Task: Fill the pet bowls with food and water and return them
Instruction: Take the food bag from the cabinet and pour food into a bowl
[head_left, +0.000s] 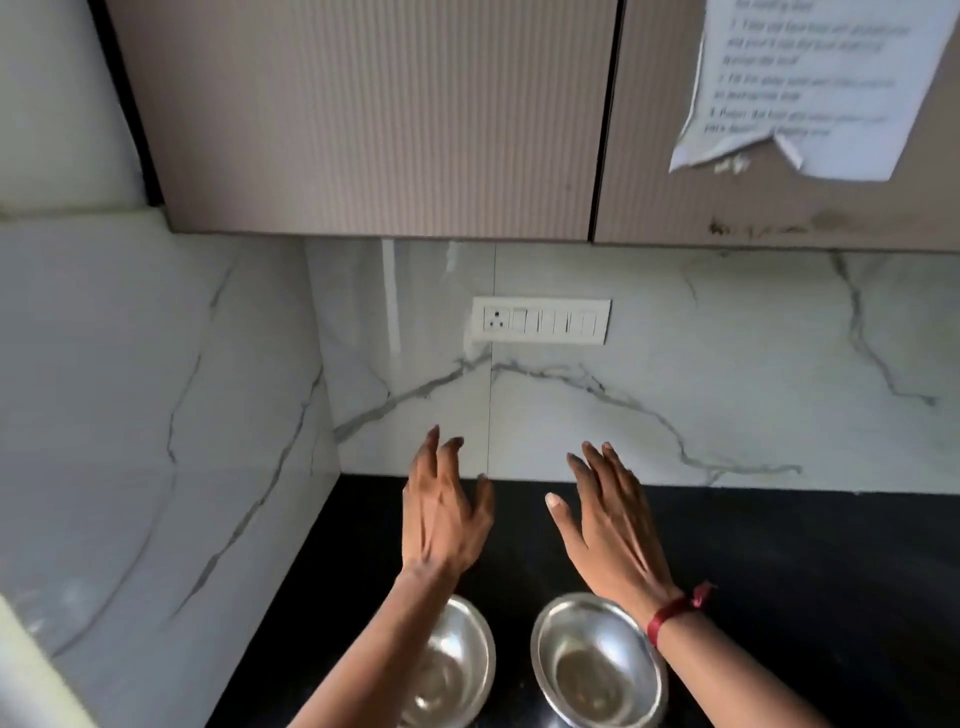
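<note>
Two shiny steel pet bowls stand side by side on the black counter (779, 571) near the bottom of the view. The left bowl (457, 670) is partly hidden by my left forearm; the right bowl (592, 670) is partly covered by my right wrist. Both look empty inside. My left hand (441, 514) is raised above and beyond the left bowl, fingers spread, holding nothing. My right hand (608, 525) hovers beyond the right bowl, palm down, fingers apart, with a red thread around its wrist.
A marble-patterned backsplash (675, 395) with a white switch and socket panel (540, 321) rises behind the counter. Ribbed cabinet doors (363, 119) hang overhead; a printed paper sheet (810, 83) is stuck on the right door. A marble side wall (156, 415) closes the left.
</note>
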